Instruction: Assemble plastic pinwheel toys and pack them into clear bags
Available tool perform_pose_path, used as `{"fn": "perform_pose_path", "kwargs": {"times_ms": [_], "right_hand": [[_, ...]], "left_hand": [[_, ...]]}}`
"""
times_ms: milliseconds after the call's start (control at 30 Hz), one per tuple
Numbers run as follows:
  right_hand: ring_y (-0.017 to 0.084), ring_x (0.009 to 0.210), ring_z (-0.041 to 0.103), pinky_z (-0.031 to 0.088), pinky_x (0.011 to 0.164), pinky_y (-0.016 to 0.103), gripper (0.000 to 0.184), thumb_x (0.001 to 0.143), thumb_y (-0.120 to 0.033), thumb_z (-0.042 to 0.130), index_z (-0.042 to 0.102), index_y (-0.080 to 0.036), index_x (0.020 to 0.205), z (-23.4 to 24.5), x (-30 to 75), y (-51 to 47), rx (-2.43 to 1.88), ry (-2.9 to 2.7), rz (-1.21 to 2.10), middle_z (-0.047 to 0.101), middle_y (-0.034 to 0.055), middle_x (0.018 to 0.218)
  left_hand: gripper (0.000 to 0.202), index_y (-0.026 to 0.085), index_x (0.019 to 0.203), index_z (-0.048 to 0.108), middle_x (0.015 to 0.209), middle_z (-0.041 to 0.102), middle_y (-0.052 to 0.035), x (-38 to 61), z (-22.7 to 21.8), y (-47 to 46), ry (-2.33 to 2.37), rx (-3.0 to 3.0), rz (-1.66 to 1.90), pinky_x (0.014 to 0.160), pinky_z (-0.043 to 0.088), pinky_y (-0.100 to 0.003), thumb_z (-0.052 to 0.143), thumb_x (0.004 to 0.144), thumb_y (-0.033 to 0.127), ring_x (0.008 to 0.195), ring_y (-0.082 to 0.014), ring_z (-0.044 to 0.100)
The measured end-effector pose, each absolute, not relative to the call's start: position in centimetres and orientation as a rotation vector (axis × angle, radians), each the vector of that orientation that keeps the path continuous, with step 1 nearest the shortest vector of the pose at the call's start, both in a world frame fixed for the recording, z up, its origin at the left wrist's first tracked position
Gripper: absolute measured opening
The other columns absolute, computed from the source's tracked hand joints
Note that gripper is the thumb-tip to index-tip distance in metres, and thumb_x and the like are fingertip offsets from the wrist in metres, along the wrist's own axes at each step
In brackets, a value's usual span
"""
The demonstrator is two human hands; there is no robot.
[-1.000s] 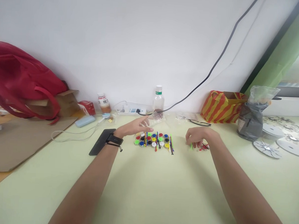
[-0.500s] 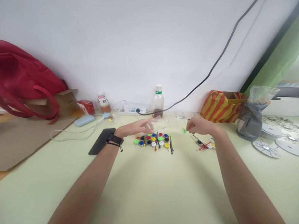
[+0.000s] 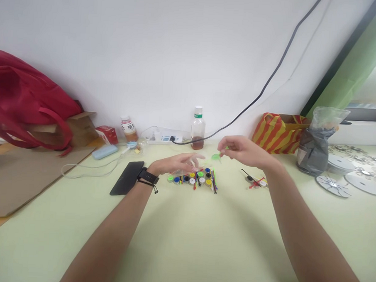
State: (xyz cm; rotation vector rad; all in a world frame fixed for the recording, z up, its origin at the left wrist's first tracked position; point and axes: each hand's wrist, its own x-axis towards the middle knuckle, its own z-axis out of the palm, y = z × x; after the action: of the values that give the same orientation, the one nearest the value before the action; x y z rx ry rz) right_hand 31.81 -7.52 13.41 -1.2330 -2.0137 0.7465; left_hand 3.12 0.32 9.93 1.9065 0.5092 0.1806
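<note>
The grip of the right hand point(image 3: 243, 151) is clamped on a small green piece point(image 3: 216, 157), which is held above the surface point(image 3: 183, 240), just behind the right end of the rows of coloured discs point(image 3: 192, 181). Over the left part of those rows, the left hand point(image 3: 173, 162) is held with its fingers bent; whether its grip is together or apart cannot be told. A black watch point(image 3: 147, 176) is worn on the left wrist, and a black phone point(image 3: 125, 180) is laid beside it. Thin coloured strips point(image 3: 214, 182) are placed among the discs and at their right end. To the right, a smaller cluster point(image 3: 256, 184) of discs and strips is set well apart. Farther back, a light blue case point(image 3: 105, 152) is seen, then a power strip point(image 3: 165, 137), a part-filled bottle point(image 3: 198, 131) and a red-and-yellow bag point(image 3: 269, 132) are lined up near the wall point(image 3: 179, 53).
</note>
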Motion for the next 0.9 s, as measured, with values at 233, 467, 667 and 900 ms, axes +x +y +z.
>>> {"fn": "perform_pose_path", "kwargs": {"times_ms": [233, 467, 667, 900], "right_hand": [[0.019, 0.086, 0.063, 0.047, 0.072, 0.03, 0.015, 0.089, -0.033, 0.063, 0.068, -0.022, 0.097, 13.4, 31.7, -7.4, -1.129, -2.174, 0.917, 0.071, 0.0041, 0.096], [0.02, 0.083, 0.063, 0.046, 0.07, 0.031, 0.015, 0.088, -0.034, 0.063, 0.068, -0.022, 0.095, 13.6, 32.0, -7.6, -1.264, -2.103, 0.709, 0.071, 0.0047, 0.092], [0.015, 0.064, 0.053, 0.04, 0.059, 0.027, 0.012, 0.083, -0.03, 0.064, 0.067, -0.021, 0.09, 13.0, 31.1, -7.2, -1.463, -2.06, 0.417, 0.058, -0.0018, 0.069], [0.015, 0.068, 0.057, 0.042, 0.06, 0.025, 0.015, 0.085, -0.034, 0.064, 0.068, -0.022, 0.094, 12.3, 31.4, -6.6, -1.498, -2.092, 0.412, 0.064, 0.0001, 0.077]], "left_hand": [[0.075, 0.027, 0.154, 0.041, 0.136, 0.063, -0.0091, 3.4, 10.4, 0.0, 0.488, 1.872, 0.15, 0.11, 0.043, -0.043, 0.073, 0.088, 0.041, 0.131, -0.0289, 0.056], [0.072, 0.028, 0.154, 0.042, 0.131, 0.065, -0.008, 3.6, 10.5, -0.2, 0.479, 1.897, 0.147, 0.103, 0.045, -0.037, 0.069, 0.09, 0.043, 0.121, -0.0261, 0.06], [0.07, 0.027, 0.154, 0.043, 0.133, 0.065, -0.0094, 4.0, 9.8, -0.2, 0.441, 1.857, 0.161, 0.098, 0.047, -0.037, 0.068, 0.091, 0.044, 0.116, -0.0258, 0.062], [0.067, 0.027, 0.152, 0.046, 0.135, 0.063, -0.0106, 4.3, 9.2, -0.1, 0.448, 1.828, 0.164, 0.099, 0.047, -0.039, 0.067, 0.092, 0.045, 0.119, -0.0281, 0.061]]}}
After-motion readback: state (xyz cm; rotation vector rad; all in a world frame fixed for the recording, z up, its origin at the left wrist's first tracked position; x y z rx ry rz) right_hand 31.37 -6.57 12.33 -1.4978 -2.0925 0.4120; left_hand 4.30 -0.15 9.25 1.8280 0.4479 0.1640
